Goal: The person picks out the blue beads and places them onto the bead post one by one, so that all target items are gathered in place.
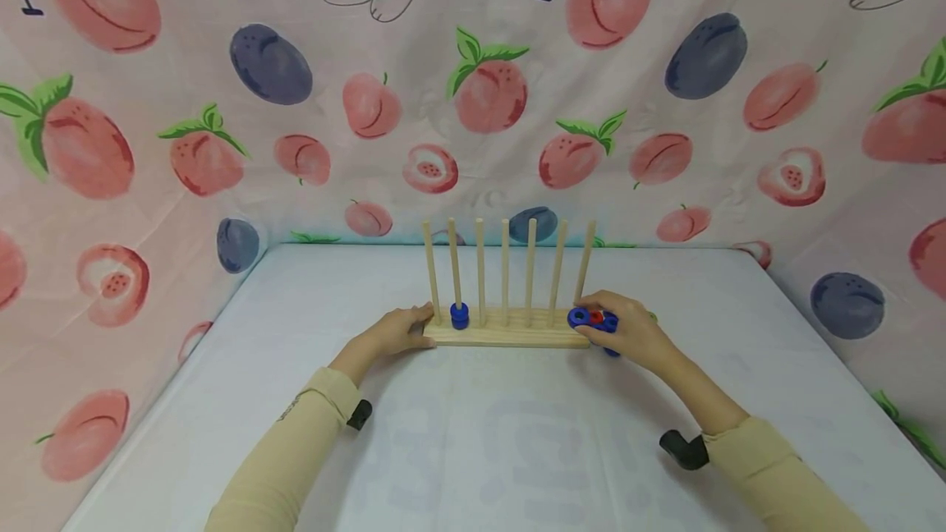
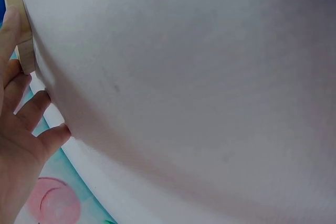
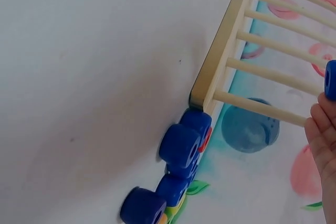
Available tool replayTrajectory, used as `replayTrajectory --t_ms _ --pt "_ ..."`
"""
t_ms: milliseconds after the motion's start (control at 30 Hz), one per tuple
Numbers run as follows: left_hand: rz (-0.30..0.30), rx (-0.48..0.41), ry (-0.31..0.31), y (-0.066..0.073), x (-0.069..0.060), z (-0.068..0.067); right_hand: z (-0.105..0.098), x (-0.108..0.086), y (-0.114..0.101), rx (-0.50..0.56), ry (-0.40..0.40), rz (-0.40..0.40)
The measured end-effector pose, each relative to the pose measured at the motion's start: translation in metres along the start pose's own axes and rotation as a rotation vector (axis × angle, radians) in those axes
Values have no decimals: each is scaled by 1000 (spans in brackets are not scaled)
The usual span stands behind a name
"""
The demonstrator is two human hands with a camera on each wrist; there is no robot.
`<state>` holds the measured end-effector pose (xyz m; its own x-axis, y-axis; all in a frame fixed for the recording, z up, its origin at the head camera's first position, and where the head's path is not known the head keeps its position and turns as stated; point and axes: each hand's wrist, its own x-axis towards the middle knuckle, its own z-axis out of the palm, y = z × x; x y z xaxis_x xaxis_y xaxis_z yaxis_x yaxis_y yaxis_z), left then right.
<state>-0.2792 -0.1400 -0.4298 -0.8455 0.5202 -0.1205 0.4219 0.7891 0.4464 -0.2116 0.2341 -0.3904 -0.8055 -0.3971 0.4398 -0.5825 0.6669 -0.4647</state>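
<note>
A wooden rack with several upright rods stands on the table. Two blue beads are stacked on its second rod from the left. My left hand grips the rack's left end; in the left wrist view, that hand has its other fingers spread beside the wood. At the right end, my right hand holds a blue bead by the fingertips. The right wrist view shows this bead at the fingers of the hand, partly cut off by the frame edge, off the rods.
Loose blue beads, a red one and a yellow one lie on the table by the rack's right end, partly hidden by my right hand in the head view. A fruit-patterned cloth hangs behind the white table.
</note>
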Motion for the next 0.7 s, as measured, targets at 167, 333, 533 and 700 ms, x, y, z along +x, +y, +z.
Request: replayTrajectory --t_ms 167,333,533,700 --pt "17 -4 6 -2 0 0 5 7 -5 36 14 -19" --pt "7 -7 -3 -3 1 2 10 11 -11 63 1 -9" --pt "4 0 -5 -2 1 3 13 17 -19 80 0 -4" --pt "2 7 1 -1 1 1 15 23 -24 102 7 -35"
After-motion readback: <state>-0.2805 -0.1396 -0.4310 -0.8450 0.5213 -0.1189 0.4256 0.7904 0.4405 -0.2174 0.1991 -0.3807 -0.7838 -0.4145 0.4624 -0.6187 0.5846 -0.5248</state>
